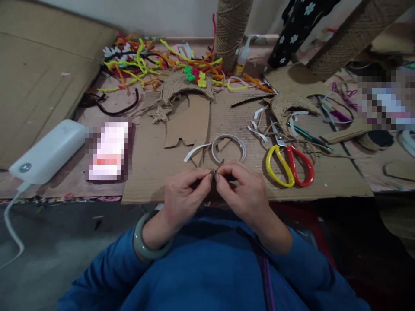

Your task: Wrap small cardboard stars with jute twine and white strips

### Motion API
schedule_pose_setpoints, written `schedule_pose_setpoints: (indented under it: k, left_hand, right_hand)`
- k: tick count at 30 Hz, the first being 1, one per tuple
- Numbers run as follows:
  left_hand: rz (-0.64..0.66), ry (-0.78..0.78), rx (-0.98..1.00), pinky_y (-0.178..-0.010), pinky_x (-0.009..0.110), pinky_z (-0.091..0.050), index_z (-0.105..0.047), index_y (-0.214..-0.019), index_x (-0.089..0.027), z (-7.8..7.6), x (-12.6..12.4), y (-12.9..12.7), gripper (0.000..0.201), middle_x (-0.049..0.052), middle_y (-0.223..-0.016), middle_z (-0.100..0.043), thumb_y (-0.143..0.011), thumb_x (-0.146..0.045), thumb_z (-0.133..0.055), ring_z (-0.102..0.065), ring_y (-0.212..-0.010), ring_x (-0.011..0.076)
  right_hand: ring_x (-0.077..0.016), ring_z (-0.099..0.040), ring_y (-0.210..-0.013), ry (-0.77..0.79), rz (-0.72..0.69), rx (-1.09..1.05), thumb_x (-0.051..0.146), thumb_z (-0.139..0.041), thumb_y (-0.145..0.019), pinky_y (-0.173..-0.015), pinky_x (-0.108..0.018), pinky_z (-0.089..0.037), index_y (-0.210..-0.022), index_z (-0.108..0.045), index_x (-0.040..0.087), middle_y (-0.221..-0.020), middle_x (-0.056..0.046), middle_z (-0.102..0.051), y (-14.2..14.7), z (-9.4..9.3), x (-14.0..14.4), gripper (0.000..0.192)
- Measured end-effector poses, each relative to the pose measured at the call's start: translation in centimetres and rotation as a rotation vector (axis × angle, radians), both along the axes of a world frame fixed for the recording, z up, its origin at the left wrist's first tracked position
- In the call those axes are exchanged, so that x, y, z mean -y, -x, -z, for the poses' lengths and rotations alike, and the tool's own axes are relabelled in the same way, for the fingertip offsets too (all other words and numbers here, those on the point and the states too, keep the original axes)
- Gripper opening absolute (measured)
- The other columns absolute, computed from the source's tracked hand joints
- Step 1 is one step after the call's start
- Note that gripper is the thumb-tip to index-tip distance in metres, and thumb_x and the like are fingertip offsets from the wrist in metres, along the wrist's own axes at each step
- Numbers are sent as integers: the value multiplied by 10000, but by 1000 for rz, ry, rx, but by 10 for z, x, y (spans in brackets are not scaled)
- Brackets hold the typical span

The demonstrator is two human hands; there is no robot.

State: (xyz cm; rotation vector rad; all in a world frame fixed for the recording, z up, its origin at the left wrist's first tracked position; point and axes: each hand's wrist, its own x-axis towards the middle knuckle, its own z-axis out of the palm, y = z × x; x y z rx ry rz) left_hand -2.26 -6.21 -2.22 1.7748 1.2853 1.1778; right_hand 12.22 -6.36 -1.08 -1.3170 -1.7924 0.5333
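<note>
My left hand (188,192) and my right hand (241,188) meet at the front of the cardboard sheet (149,172), fingertips pinched together. Between them is a short, thin dark strand (222,163), mostly hidden by the fingers; its kind is unclear. Just beyond the fingertips lies a roll of white tape (244,151) with its end pulled loose. Scissors (279,140) with one yellow and one red handle rest to the right of my right hand. Farther back sits a twine-wrapped crescent (175,88) with small bright flowers, a twine star (160,113) beside it.
A phone (108,151) and a white power bank (48,151) with a cable lie at left. Colourful pipe cleaners (139,65) are heaped behind. Twine-wrapped tubes (231,34) and a glue bottle (242,56) stand at the back. A second twine crescent (285,103) and a green pen (308,134) lie right.
</note>
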Motion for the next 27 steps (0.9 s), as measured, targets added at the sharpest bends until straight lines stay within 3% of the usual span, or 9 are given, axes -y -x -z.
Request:
schedule_pose_setpoints:
  k: [27]
  left_hand:
    - [-81,74,55,-583,229,-537,-730,-763,-194,2,-2,0,101,17,-717,-750,-771,-186,-629,-681,-628,135]
  right_hand:
    - [-136,-586,-623,-43,-27,-31,133,-519,-797,-580,-252,-469,-718,-575,192,-657,-9,-613,-1,4,1,114]
